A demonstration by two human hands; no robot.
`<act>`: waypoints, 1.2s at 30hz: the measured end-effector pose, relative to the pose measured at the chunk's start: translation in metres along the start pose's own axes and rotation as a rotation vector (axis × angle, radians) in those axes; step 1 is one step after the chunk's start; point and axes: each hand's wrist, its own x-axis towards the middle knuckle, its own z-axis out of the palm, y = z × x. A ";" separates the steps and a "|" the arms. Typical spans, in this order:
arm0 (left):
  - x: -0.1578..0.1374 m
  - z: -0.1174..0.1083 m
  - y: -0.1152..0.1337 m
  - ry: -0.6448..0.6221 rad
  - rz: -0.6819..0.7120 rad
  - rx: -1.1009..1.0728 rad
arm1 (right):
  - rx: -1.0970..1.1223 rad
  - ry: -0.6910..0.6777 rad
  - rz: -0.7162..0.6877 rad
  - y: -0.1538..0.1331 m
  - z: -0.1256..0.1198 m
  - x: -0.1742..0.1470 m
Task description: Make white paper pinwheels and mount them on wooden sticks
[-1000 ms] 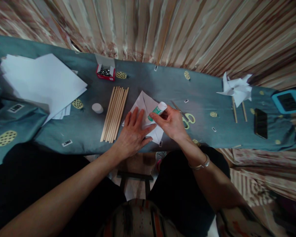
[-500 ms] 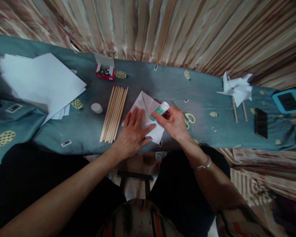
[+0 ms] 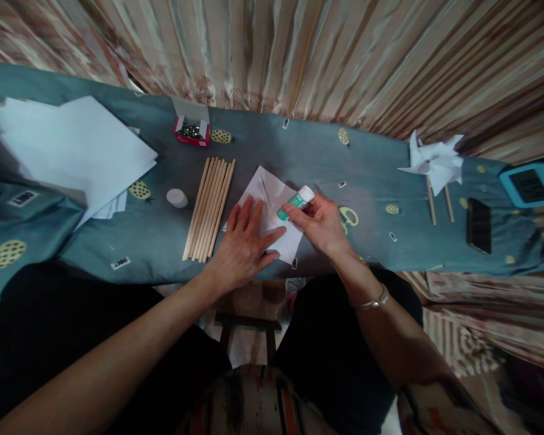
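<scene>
Inspector: State the pose of the left hand (image 3: 242,246).
Recorder: Palm down, fingers spread forward, thumb out to the side; the grip lies spread upon the folded paper (image 3: 273,192).
Inspector: And the right hand (image 3: 321,222)?
Recorder: Thumb and fingers curled in; the grip pinches the glue stick (image 3: 295,203), tilted over the folded paper. Contact between the two cannot be told.
Inspector: Position of the folded paper?
Recorder: On the tabletop (image 3: 369,166), between the wooden sticks (image 3: 211,208) and the scissors (image 3: 356,218).
</scene>
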 end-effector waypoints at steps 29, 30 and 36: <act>0.001 -0.002 0.001 -0.004 -0.018 -0.045 | 0.058 0.062 -0.033 0.009 -0.002 0.000; 0.001 -0.002 0.001 -0.006 -0.019 -0.045 | 0.057 0.057 -0.033 0.009 -0.001 -0.001; 0.001 -0.002 0.001 0.007 -0.011 -0.050 | -0.026 0.100 -0.055 0.007 -0.003 0.000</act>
